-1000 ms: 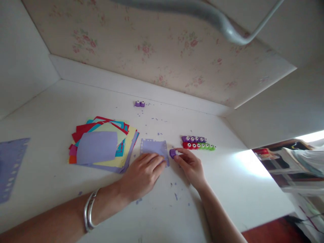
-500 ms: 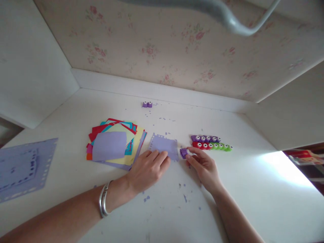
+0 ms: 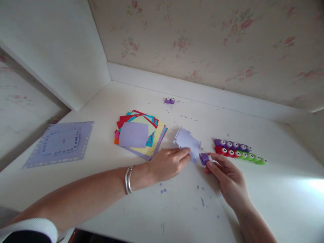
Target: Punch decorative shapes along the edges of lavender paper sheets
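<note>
My left hand (image 3: pixel 169 165) is closed on the lower edge of a small light-purple paper sheet (image 3: pixel 188 140). Punched holes run along the sheet's edges, and it is lifted and slightly bent off the table. Between the thumb and fingers of my right hand (image 3: pixel 230 177) is a purple craft punch (image 3: pixel 204 159). The punch's mouth faces the sheet's right edge; whether paper is inside it I cannot make out. Right of my hands lie rows of similar punches, purple ones (image 3: pixel 235 145) behind red (image 3: pixel 227 152) and green ones (image 3: pixel 250 157).
A fanned stack of coloured paper (image 3: pixel 133 135) lies left of the sheet. Further left rests a large punched purple sheet (image 3: pixel 59 143). Two purple punches (image 3: pixel 169 100) stand near the back wall. Small paper scraps (image 3: pixel 163 191) are scattered on the white table (image 3: pixel 131 217).
The view has swung left. The paper sheet, flat under my left hand before, is now gripped, raised and turned. My right hand still holds the punch beside its right edge.
</note>
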`<state>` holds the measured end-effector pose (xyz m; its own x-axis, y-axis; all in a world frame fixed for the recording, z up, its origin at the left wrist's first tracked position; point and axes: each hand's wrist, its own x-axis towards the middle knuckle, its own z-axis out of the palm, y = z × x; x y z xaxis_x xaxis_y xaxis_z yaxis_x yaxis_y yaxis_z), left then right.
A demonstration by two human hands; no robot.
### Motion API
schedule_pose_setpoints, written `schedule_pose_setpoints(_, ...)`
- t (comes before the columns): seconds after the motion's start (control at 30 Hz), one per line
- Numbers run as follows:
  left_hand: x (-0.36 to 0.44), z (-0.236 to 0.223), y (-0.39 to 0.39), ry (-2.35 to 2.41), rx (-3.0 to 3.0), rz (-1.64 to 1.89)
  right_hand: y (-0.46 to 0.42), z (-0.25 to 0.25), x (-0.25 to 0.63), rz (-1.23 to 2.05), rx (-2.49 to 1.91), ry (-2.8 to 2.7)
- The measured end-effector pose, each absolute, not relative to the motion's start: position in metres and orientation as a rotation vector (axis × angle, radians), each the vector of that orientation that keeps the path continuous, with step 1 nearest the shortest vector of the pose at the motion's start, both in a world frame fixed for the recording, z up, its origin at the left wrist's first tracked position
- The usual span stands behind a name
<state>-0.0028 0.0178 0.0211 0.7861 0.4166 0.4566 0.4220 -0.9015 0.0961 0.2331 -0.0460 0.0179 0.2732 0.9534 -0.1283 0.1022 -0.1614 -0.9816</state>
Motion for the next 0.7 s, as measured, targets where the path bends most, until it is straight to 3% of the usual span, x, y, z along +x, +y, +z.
schedule_pose_setpoints(0.23, -0.003, 0.019, 0.019, -0.706, -2.935, -0.658, -0.048, 0.014, 0.234, 0.998, -1.603, -1.131)
schedule_pose_setpoints(0.7, -0.006, 0.033, 0.020, -0.544, -2.715, -0.793, -0.044, 0.027, 0.226, 0.888, -1.590, -1.291)
